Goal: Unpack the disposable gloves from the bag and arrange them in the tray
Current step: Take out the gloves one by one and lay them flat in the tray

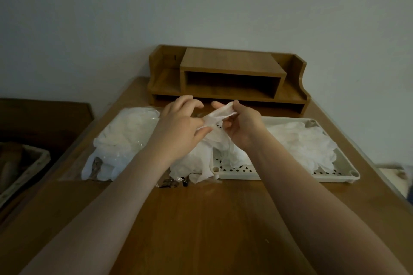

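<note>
Both my hands are up over the middle of the wooden surface (201, 219), working one thin white glove (215, 118) between them. Left hand (178, 128): thumb and forefinger pinching the glove's lower edge, the other fingers (190, 100) curled loosely above it. Right hand (240, 125): fingers curled round the glove's upper end, thumb pointing left across the top. The glove is stretched between the two grips, off the surface, above the left end of the tray.

Clear plastic bag (125, 140) lies flat on the left, full of white gloves, its near end crumpled with some dark print showing. Just right of it a loose pile of gloves (196, 163) sits half on the surface, half draped over the tray's left rim.

Tray (290, 176) is cream, with a perforated floor, on the right side of the surface. More gloves (308, 143) are heaped in its right half, touching the far rim.

Wooden desk organiser (230, 76) stands at the far edge against the wall, behind both hands. A woven basket (20, 172) sits low at the left, off the surface; contents too dark to make out
</note>
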The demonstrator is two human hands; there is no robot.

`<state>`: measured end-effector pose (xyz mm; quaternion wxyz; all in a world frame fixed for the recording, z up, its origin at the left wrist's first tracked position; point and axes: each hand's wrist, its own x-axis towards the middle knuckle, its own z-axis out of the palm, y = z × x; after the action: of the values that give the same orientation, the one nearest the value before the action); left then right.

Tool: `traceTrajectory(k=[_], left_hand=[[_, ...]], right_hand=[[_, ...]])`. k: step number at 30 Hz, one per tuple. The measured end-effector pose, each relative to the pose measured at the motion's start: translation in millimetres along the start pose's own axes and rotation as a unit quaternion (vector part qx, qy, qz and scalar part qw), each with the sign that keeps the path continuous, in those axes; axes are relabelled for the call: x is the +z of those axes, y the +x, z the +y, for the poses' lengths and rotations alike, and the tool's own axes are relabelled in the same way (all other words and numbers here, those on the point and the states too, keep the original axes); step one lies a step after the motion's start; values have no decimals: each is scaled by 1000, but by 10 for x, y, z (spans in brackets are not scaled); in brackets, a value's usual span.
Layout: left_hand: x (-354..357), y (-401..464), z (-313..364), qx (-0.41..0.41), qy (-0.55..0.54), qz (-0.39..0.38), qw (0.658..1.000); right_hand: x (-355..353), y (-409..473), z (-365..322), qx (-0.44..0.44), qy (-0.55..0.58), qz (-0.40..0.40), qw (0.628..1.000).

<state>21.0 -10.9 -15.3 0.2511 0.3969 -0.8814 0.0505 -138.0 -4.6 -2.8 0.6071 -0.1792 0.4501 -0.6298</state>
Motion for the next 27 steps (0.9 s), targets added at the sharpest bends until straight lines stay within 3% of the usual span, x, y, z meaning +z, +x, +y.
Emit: traceTrajectory(k=[3, 5, 8, 10, 12, 13, 16, 18, 21, 24, 27], left_hand=[[13, -41, -43, 25, 32, 26, 999], [2, -67, -44, 37, 69, 1, 997], [4, -80, -23, -56, 140, -147, 978], [15, -77, -25, -127, 219, -273, 928], [4, -80, -19, -176, 248, -338, 891], [-4, -70, -5, -180, 239, -343, 890], [-68, 27, 80, -153, 135, -254, 945], [-170, 140, 227, -121, 27, -104, 987], [-306, 358, 542, -89, -163, 58, 981], [-382, 548, 803, -71, -230, 91, 966], [-416, 714, 952, -97, -278, 62, 953]], right_hand=[[-4, -3, -100, -38, 112, 20, 993], [-49, -40, -211, -61, 199, 29, 978], [-125, -101, -377, -107, 276, -9, 955], [-180, -137, -473, -114, 305, -33, 945], [-213, -195, -541, -112, 297, -53, 947], [-229, -237, -563, -109, 286, -68, 950], [-287, -342, -597, -100, 242, -118, 958], [-306, -401, -611, -110, 192, -134, 966], [-330, -469, -641, -138, 97, -145, 975], [-406, -471, -672, -181, 22, -154, 971], [-507, -479, -717, -206, -12, -141, 968]])
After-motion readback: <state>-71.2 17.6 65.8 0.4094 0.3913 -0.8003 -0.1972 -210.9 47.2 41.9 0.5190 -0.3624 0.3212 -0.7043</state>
